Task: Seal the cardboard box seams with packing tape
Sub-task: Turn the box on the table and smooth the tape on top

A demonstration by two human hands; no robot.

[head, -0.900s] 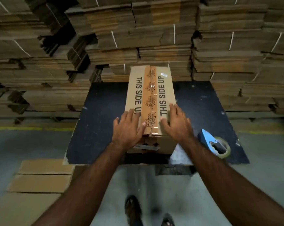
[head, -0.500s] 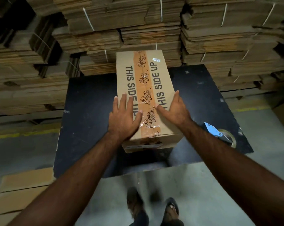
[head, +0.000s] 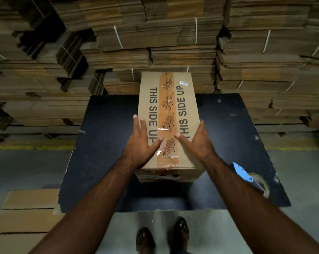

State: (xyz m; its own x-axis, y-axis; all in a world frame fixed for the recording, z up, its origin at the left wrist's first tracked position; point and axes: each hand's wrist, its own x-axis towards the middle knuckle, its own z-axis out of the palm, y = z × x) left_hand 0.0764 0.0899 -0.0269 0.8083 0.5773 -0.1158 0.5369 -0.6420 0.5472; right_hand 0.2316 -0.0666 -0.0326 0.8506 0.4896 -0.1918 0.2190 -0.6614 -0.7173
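A closed cardboard box printed THIS SIDE UP lies on a dark table. A strip of brown printed packing tape runs along its top centre seam and over the near edge. My left hand lies flat on the box's left half, fingers straight, thumb touching the tape. My right hand lies flat on the right half, thumb at the tape's other side. A blue tape dispenser with its roll sits on the table to the right, partly hidden by my right forearm.
Tall stacks of bundled flat cardboard rise right behind the table. Flattened cartons lie on the grey floor at the lower left. My sandalled feet stand at the table's near edge. A yellow floor line runs along the left.
Both hands have slid forward along the box top on either side of the tape. My head has come closer, so the box fills more of the view.
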